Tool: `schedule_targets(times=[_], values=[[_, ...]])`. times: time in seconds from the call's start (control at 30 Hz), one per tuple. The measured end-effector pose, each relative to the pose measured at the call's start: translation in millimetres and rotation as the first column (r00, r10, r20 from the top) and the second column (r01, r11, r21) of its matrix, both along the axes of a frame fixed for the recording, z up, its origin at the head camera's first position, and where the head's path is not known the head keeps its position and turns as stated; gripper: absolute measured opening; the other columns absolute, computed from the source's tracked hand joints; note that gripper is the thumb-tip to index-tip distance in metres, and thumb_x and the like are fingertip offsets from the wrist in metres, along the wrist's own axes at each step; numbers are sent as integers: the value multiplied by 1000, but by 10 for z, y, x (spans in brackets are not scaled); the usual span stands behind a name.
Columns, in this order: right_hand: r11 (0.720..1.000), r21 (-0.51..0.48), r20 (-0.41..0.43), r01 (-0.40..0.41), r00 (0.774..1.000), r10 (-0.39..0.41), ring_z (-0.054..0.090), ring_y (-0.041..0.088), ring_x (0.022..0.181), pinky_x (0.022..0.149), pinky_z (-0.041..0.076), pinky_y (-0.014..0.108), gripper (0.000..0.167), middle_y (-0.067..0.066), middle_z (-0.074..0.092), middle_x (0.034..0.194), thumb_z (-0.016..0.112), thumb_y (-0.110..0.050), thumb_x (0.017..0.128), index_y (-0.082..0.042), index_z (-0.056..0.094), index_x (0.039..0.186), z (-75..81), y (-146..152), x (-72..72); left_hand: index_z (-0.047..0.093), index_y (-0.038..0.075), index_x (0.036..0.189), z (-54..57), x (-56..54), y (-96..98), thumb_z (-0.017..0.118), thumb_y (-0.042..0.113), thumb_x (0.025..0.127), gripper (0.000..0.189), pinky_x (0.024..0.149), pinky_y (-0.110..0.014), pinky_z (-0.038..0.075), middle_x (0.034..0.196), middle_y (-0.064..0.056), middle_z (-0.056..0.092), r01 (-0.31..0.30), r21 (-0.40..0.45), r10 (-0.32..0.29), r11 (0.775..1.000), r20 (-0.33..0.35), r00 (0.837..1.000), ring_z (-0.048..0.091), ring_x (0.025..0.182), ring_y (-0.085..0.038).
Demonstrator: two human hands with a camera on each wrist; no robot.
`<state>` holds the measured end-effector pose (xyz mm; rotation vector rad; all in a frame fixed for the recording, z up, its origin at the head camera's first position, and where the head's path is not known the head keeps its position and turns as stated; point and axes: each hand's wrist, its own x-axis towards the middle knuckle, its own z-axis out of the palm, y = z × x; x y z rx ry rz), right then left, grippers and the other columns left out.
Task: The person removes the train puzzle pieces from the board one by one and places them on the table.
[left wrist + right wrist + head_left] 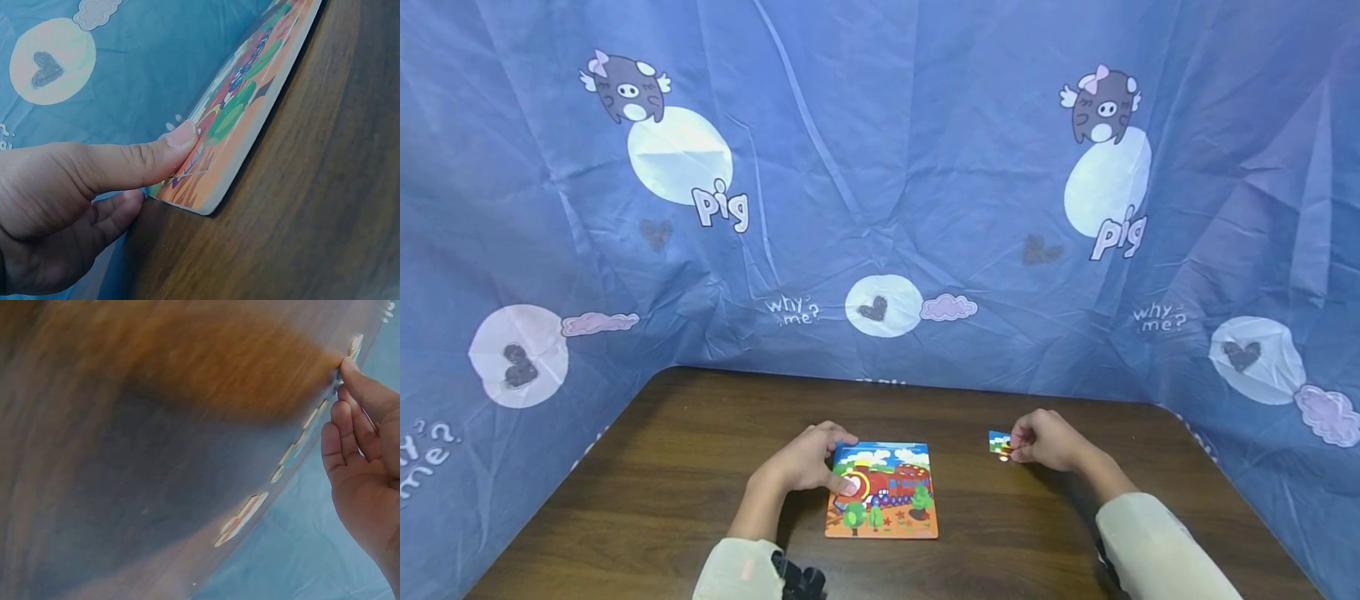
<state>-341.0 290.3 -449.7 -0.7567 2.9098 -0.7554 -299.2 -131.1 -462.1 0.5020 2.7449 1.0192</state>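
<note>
A square picture puzzle (891, 492) of a red train, with trees in front and sky above, lies on the table in the head view. My left hand (805, 460) holds its left side, thumb on the printed face and fingers at the edge. In the left wrist view the thumb of the left hand (81, 187) presses near a corner of the puzzle (244, 119). To the right, my right hand (1051, 440) pinches a small puzzle piece (997, 440) between thumb and fingertips; the fingers partly hide it. In the right wrist view the right hand (369, 437) has its fingertips at the table surface.
In the right wrist view, several loose puzzle pieces (242, 519) lie in a line near the hand. The dark wooden table (715, 417) has rounded back corners. A blue printed cloth (880, 167) hangs behind it and along both sides.
</note>
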Motion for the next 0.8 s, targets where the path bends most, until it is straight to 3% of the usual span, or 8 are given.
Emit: schedule_targets(times=[0.2, 0.43, 0.67, 0.8], values=[[999, -6, -17, -42, 999, 42, 55, 4, 65, 60, 48, 23, 20, -9, 62, 69, 83, 1, 79, -10, 66, 77, 55, -145, 11, 70, 11, 131, -11, 2, 3, 96, 24, 71, 66, 99, -48, 52, 131, -5, 59, 3, 14, -3, 1000, 7, 1000, 57, 116, -28], [995, -6, -12, -104, 995, 103, 54, 4, 62, 57, 47, 24, 17, -9, 60, 68, 82, -9, 86, -12, 66, 81, 121, -532, 88, 70, 13, 130, -13, -15, -9, 96, 25, 71, 66, 99, -48, 52, 131, -4, 59, -11, -1, 11, 1000, 9, 1000, 57, 116, -28], [988, 25, 20, -153, 988, 153, 58, 7, 73, 65, 51, 26, 11, -8, 63, 79, 80, -16, 90, -10, 71, 94, 151, -925, 200, 69, 13, 131, -24, -21, -10, 96, 26, 71, 67, 100, -49, 51, 134, -5, 58, 2, -6, -2, 1000, 1, 1000, 57, 117, -28], [977, 42, 35, -207, 978, 206, 60, 11, 83, 72, 52, 30, 19, -4, 66, 89, 79, -20, 92, -6, 73, 104, 158, -1096, 282, 69, 12, 132, -36, -25, -8, 96, 25, 71, 68, 101, -48, 50, 134, -5, 59, 8, -5, -8, 1000, -7, 1000, 56, 119, -28]])
